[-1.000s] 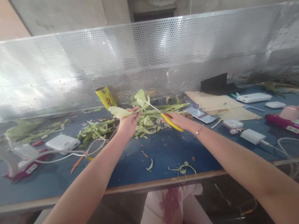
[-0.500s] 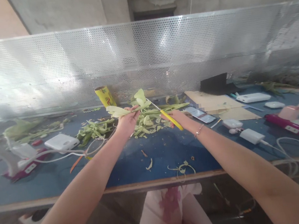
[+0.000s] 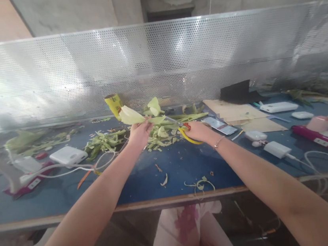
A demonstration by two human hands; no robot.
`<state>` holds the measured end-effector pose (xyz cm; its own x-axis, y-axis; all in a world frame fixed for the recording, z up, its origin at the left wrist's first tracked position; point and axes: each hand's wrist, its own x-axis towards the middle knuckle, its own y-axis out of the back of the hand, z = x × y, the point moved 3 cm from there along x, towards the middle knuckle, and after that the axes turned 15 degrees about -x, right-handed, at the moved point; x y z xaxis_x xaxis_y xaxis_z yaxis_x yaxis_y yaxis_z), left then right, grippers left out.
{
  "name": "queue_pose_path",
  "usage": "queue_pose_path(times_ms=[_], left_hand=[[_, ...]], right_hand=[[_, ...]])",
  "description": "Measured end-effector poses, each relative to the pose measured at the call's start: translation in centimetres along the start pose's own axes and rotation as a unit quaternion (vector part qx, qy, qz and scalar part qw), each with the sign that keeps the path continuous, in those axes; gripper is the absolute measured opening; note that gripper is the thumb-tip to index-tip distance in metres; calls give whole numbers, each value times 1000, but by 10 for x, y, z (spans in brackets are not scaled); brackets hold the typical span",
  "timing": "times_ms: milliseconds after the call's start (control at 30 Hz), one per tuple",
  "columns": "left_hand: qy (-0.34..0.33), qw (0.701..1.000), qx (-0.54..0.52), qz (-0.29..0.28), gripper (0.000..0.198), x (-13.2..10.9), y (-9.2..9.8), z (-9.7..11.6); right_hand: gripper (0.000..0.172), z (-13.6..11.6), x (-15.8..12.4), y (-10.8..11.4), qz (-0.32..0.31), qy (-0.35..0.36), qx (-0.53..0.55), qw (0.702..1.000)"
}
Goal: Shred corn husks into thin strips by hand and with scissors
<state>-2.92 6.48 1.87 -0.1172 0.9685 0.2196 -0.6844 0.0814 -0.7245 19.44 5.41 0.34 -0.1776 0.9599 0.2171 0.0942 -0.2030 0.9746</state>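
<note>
My left hand [image 3: 141, 133] is closed around the base of a bunch of pale green, husk-like leaves [image 3: 130, 115], its broad ends pointing up and left. In my right hand [image 3: 196, 131] is a pair of scissors [image 3: 189, 136] with yellow and red handles. Their metal blades reach left to the edge of the leaves by my left fingers; whether the blades touch them I cannot tell. Beneath both hands lies a heap of cut green strips and scraps [image 3: 161, 137], with another pile of green strips [image 3: 103, 142] left of it.
A yellow tube [image 3: 114, 106] leans against the perforated metal screen [image 3: 86, 76]. To the right are a phone [image 3: 222, 125], cardboard [image 3: 234, 108], a white charger [image 3: 277, 149] and a magenta power strip [image 3: 321, 135]. A white power bank [image 3: 68, 156] and cables lie to the left.
The scissors' handles have spread apart, and the blades have lowered slightly beside the leaves. The leaves in my left hand have turned a little, their broad end now higher.
</note>
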Motion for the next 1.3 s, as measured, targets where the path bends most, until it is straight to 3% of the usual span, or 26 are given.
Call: queue_pose_path(times_ms=[100, 167, 300, 400, 467, 567, 633, 700, 900, 1100, 1300], left_hand=[[26, 998, 47, 42, 10, 0, 3, -3], [38, 995, 79, 40, 12, -1, 4, -5], [47, 990, 130, -34, 16, -7, -3, -11], [32, 969, 216, -113, 21, -14, -9, -17], [-3, 939, 308, -156, 22, -18, -12, -19], [-78, 864, 447, -217, 19, -24, -16, -20], [-122, 816, 505, -252, 13, -28, -19, -20], [-150, 789, 526, -281, 11, -30, -21, -20], [-203, 787, 514, -275, 10, -29, -21, -21], [-241, 751, 546, -282, 11, -33, -23, -16], [-191, 780, 521, -287, 7, -35, -22, -17]], right_hand=[[21, 4, 0, -1, -9, -1, -26, 1000], [20, 5, 0, 2, 8, -1, 8, 1000], [15, -2, -2, 11, 64, 40, 108, 991], [22, -12, -4, 14, 100, 71, 193, 973], [27, -18, -6, 11, 109, 88, 251, 958], [33, -24, -7, 7, 129, 114, 331, 928], [38, -27, -8, 4, 144, 133, 365, 910], [42, -31, -10, 4, 160, 150, 381, 898], [37, -37, -20, 16, 200, 128, 375, 896], [17, -35, -26, 30, 249, 120, 287, 917], [13, -36, -25, 28, 224, 102, 306, 920]])
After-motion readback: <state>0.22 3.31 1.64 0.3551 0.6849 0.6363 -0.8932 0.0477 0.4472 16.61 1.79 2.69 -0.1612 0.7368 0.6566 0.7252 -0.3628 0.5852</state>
